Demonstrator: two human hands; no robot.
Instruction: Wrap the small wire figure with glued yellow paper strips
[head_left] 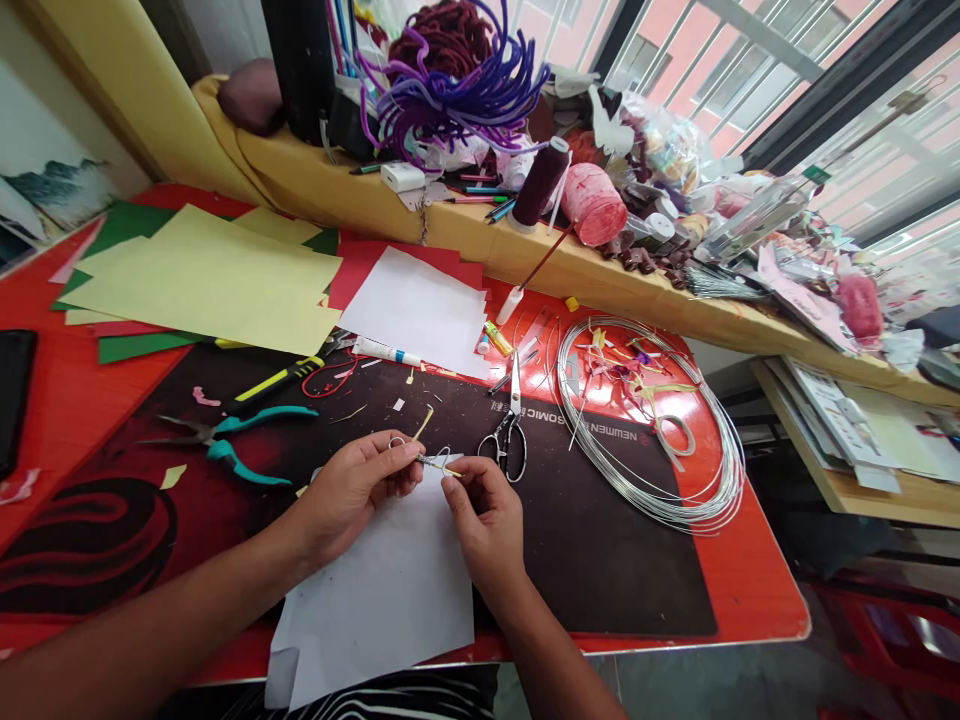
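Near the front of the table, my left hand (371,490) pinches a small twisted wire piece (429,461) with looped ends. A pale yellow strip (424,421) sticks up from it beside my left fingertips. My right hand (486,510) has its thumb and fingers closed on the other end of the piece, by a wire loop and a thin yellow bit. Under both hands lies a white sheet (390,600), its lower corner hanging past the table edge. Scissors (510,425) with dark handles rest just beyond my right hand, blades pointing away.
Teal pliers (232,447) and a yellow-black cutter (276,385) lie on the dark mat (600,560) at left. A wire coil (720,470) is at right. Coloured paper (217,275) lies at the back left, a glue tube (386,351) near the middle. Craft supplies crowd the ledge (352,205).
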